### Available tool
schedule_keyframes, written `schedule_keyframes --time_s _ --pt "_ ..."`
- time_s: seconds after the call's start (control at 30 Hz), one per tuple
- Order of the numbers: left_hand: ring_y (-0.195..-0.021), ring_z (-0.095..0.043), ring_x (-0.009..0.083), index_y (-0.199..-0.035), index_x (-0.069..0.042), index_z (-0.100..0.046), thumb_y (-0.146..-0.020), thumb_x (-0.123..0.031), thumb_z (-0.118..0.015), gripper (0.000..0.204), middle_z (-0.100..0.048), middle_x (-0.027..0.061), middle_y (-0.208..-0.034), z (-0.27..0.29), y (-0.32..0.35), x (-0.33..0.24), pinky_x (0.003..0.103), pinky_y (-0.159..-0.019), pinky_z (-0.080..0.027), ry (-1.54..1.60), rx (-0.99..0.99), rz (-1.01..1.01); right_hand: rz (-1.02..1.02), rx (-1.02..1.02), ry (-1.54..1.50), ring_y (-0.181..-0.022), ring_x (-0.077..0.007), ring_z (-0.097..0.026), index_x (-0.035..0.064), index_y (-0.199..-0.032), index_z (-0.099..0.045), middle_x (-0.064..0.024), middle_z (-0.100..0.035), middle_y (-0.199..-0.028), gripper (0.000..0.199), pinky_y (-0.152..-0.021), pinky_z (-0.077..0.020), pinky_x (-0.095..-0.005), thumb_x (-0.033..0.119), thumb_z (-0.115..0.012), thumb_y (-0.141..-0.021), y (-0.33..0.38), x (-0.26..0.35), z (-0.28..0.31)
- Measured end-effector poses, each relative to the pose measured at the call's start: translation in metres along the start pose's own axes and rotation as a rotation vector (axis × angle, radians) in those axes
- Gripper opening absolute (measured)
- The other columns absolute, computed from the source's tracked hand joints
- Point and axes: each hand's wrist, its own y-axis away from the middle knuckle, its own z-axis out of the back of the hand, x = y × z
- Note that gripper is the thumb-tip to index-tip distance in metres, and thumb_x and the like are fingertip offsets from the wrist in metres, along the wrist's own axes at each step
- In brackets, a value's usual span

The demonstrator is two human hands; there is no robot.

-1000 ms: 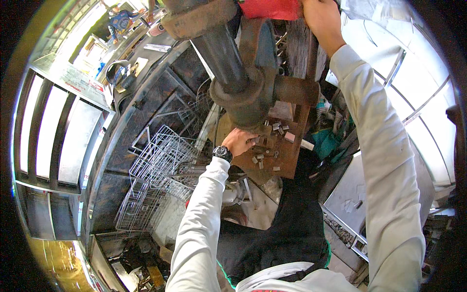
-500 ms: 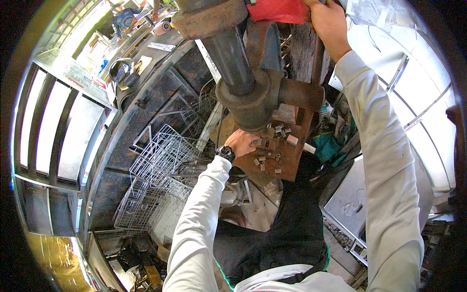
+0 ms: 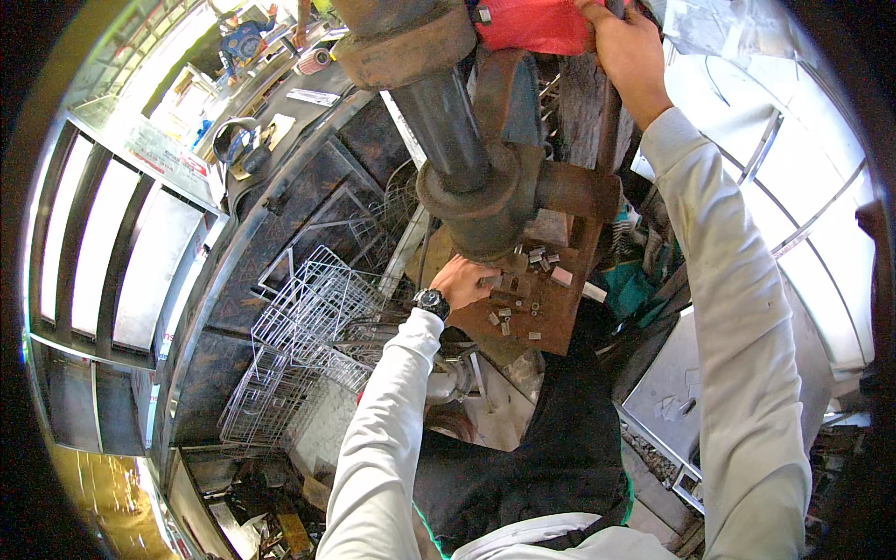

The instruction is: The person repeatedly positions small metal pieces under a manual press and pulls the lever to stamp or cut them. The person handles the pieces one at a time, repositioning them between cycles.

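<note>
A heavy rusty machine with a thick dark cylinder (image 3: 439, 126) rises before me. Under its lower collar is a rusty metal plate (image 3: 551, 317) strewn with several small metal pieces (image 3: 539, 257). My left hand (image 3: 459, 283), a black watch at its wrist, reaches under the collar with bent fingers closed on a small grey metal piece (image 3: 490, 281) at the plate's left edge. High at the right, my right hand (image 3: 633, 61) curls at the edge of a red part (image 3: 537, 26); exactly what its fingers grip is hidden at the picture's top.
Wire racks (image 3: 313, 317) are piled to the left, beside a dark workbench (image 3: 233, 308). A scrap-filled bin (image 3: 252, 509) sits at lower left. Teal cloth (image 3: 630, 285) and a metal sheet (image 3: 667, 387) lie to the right. Another person (image 3: 245, 45) is at the far left.
My left hand has shifted very slightly and a grey piece shows more clearly at its fingertips. The right hand is slightly lower at the red part. The view has tilted a little.
</note>
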Motion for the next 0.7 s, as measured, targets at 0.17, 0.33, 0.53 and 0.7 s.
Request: schedule_keyframes --time_s 0.17,0.33,0.53,0.7 --pt "-0.097 -0.065 0.0370 -0.121 -0.014 -0.068 -0.081 -0.028 -0.068 0.042 -0.070 0.0160 -0.105 0.004 -0.005 -0.006 0.044 -0.085 -0.052 0.003 0.051 0.003 -0.080 0.038 0.051 -0.072 -0.0150 -0.057 -0.0006 -0.104 -0.066 -0.0025 -0.064 -0.080 0.022 -0.067 -0.0453 -0.0314 0.011 -0.063 -0.086 -0.003 0.001 0.006" --pt "-0.095 -0.065 0.0368 -0.121 -0.016 -0.068 -0.081 -0.030 -0.067 0.042 -0.070 0.0158 -0.105 0.000 -0.005 -0.006 0.045 -0.083 -0.053 -0.010 0.043 0.019 -0.059 0.027 -0.016 -0.070 -0.0137 -0.056 0.0003 -0.103 -0.066 -0.0017 -0.063 -0.079 0.020 -0.065 -0.0445 -0.0304 0.010 -0.063 -0.086 -0.004 -0.004 0.004" --pt "-0.092 -0.067 0.0354 -0.123 -0.018 -0.067 -0.082 -0.031 -0.067 0.043 -0.071 0.0153 -0.104 0.000 -0.004 -0.006 0.044 -0.083 -0.053 -0.057 0.065 0.039 -0.002 0.020 -0.102 -0.069 -0.0113 -0.055 0.0019 -0.101 -0.067 -0.0008 -0.062 -0.077 0.017 -0.063 -0.0435 -0.0278 0.010 -0.064 -0.086 -0.004 -0.008 0.000" --pt "-0.097 -0.065 0.0354 -0.121 -0.017 -0.069 -0.082 -0.029 -0.067 0.041 -0.071 0.0148 -0.105 0.004 -0.007 -0.011 0.044 -0.088 -0.051 -0.008 0.099 0.111 -0.131 0.000 -0.004 -0.067 -0.0119 -0.056 0.0023 -0.094 -0.067 -0.0008 -0.061 -0.074 0.014 -0.061 -0.0430 -0.0287 0.014 -0.065 -0.086 -0.008 -0.009 0.005"
